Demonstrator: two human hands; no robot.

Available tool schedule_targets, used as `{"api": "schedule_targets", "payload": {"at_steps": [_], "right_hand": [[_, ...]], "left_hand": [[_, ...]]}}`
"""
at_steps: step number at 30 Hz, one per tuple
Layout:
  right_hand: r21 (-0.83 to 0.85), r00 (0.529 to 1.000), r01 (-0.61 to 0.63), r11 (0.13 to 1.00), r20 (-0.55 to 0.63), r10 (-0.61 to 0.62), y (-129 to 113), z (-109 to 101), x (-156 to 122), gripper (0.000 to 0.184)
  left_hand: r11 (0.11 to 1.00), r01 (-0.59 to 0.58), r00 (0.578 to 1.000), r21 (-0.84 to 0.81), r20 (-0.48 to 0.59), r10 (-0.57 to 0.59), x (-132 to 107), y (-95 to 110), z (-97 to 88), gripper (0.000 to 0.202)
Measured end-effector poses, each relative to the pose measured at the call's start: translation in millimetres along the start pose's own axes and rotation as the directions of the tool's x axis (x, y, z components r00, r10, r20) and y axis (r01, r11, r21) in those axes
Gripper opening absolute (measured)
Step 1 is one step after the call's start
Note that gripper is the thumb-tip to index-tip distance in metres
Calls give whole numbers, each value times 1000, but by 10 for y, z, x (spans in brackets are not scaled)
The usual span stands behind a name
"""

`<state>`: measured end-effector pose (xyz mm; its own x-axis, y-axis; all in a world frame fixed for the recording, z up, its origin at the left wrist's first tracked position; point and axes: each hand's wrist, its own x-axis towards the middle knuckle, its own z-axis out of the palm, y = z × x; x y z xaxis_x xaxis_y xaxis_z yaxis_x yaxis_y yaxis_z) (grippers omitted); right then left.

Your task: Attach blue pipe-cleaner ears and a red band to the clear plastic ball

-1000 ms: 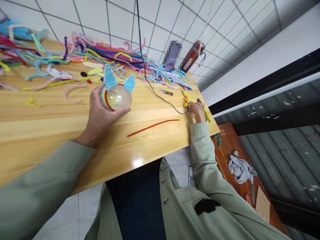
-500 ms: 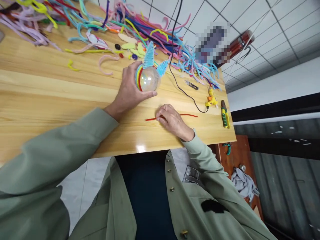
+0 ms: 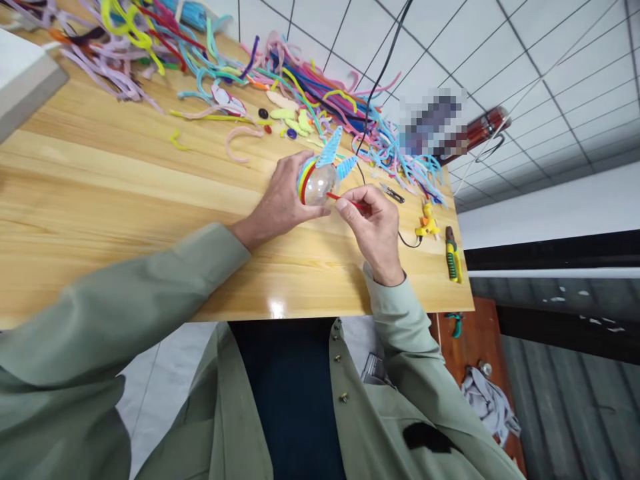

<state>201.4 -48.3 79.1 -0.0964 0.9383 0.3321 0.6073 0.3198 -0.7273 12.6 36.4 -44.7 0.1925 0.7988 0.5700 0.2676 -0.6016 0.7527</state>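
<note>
My left hand [image 3: 281, 203] is wrapped round a clear plastic ball [image 3: 320, 183] resting on the wooden table [image 3: 125, 200]. The ball carries a band of red, yellow and blue pipe cleaners and two blue coiled cones on top. My right hand [image 3: 373, 230] pinches a red pipe cleaner [image 3: 345, 200] just right of the ball, its tip touching the ball's side. Both sleeves are pale green.
A heap of coloured pipe cleaners [image 3: 280, 73] covers the far side of the table. A yellow glue gun [image 3: 427, 222] with a black cable, green-handled pliers [image 3: 453, 252] and small snips [image 3: 395, 194] lie at the right. A grey box corner [image 3: 23, 80] sits far left.
My right hand left the glue gun, picked the red pipe cleaner up off the table and brought it to the ball. My left hand kept holding the ball.
</note>
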Motion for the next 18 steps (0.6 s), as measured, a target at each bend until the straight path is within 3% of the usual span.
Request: {"api": "schedule_targets", "payload": {"at_steps": [6, 12, 18], "right_hand": [[-53, 999, 44, 998, 4, -44, 67, 116, 183, 40], [-26, 999, 4, 1000, 34, -3, 100, 185, 130, 31], [-10, 995, -1, 1000, 99, 2, 95, 134, 64, 37]], "left_hand": [[1000, 10, 1000, -3, 10, -10, -14, 38, -3, 114], [1000, 10, 999, -7, 35, -10, -11, 52, -17, 111], [1000, 22, 999, -17, 48, -21, -13, 82, -28, 109]]}}
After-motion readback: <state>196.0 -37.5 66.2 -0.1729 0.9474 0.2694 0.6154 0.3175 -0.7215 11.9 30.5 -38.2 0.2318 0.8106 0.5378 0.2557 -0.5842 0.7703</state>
